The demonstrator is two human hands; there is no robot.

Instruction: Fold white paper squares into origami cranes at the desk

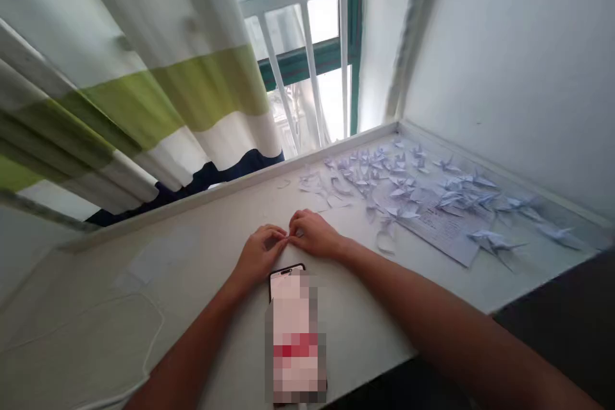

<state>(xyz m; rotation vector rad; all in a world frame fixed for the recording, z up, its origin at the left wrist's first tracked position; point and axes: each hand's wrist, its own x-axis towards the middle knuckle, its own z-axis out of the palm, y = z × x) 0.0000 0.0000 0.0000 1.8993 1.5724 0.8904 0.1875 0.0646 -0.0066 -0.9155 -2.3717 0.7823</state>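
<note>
My left hand (259,251) and my right hand (314,233) meet fingertip to fingertip on the white sill, fingers curled in a pinch around something small that I cannot make out. A phone (294,333) lies flat just below both hands, its screen lit. To the right, several folded pale paper cranes (403,191) are scattered over the sill, some resting on a printed paper sheet (444,227). One looped paper strip (384,240) lies close to my right wrist.
A striped green, white and navy curtain (134,90) hangs at the left. A barred window (307,70) is straight ahead and a white wall (519,64) borders the right. The sill's front edge (384,365) drops to dark floor.
</note>
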